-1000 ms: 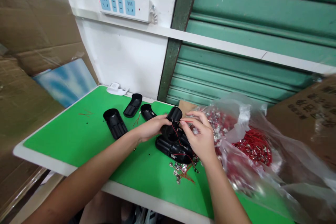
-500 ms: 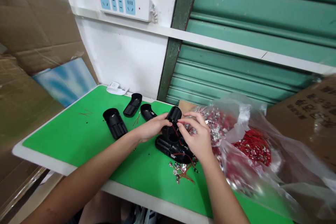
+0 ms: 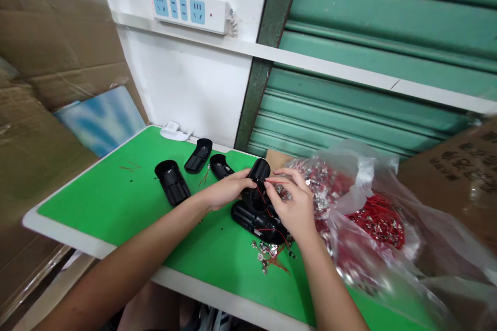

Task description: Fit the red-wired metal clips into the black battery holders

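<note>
My left hand (image 3: 229, 190) is closed on the near side of a curved black plastic casing (image 3: 259, 169), holding it tilted above the table. On the casing's other side, my right hand (image 3: 295, 206) pinches a thin red wire (image 3: 278, 181) between thumb and index finger. Another length of red wire runs down the casing's inside. Directly below lies a second black casing (image 3: 244, 217), partly covered by the held one, with red wire across it. Small metal contacts (image 3: 264, 257) with red wires lie scattered in front of it.
Several more black casings, one of them (image 3: 172, 182) on the left, lie on the green tabletop (image 3: 97, 201). A clear plastic bag (image 3: 365, 176) full of red-wired metal contacts is at the right. Behind are a power strip (image 3: 190, 9) and a green shutter (image 3: 357, 15); cardboard boxes flank the table.
The view has shifted slightly, so everything sits a little further right. A red wire now shows stretched from my right fingertips. Both hands stay at the same casing.
</note>
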The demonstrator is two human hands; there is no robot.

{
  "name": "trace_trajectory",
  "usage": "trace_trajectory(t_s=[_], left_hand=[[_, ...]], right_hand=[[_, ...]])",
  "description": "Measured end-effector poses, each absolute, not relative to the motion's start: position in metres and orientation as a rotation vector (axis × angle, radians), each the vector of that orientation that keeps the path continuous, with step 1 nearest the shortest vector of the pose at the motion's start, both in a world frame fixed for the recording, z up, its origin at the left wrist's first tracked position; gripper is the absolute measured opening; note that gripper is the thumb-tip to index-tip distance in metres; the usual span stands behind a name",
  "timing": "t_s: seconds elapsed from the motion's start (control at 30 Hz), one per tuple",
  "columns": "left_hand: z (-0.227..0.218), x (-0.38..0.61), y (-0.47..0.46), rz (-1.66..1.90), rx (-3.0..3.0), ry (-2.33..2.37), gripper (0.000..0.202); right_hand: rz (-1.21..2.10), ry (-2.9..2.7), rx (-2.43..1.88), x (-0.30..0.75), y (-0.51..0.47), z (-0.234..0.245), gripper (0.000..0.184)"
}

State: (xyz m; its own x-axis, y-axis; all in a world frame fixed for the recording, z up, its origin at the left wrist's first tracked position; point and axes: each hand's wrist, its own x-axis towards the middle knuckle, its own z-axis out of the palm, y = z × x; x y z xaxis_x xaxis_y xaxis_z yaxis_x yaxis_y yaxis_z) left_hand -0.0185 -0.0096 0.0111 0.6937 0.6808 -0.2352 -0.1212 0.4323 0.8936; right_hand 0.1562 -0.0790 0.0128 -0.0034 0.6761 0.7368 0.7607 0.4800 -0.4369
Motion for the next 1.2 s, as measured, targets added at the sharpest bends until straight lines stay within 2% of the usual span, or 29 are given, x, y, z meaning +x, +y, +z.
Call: trace_trajectory(t_s=[0.67, 1.03, 1.13, 1.2], left_hand=[[0.012, -0.015, -0.014, 0.565, 1.052, 0.646, 0.048], [0.011, -0.014, -0.022, 0.751, 1.575, 0.666, 0.037], [0.009, -0.012, -0.024, 0.756, 1.555, 0.728, 0.031], [0.007, -0.011, -0.024, 0.78, 1.55, 0.722, 0.03]], right_hand=[[-0.192, -1.755, -1.222, 0.156, -0.077, 0.007, 0.009], [-0.406, -1.962, -1.289, 0.15, -0.083, 0.011, 0.014], [-0.347, -1.922, -1.265, 0.152, -0.085, 0.012, 0.013], [-0.179, -1.829, -1.242, 0.154, -0.085, 0.014, 0.018]])
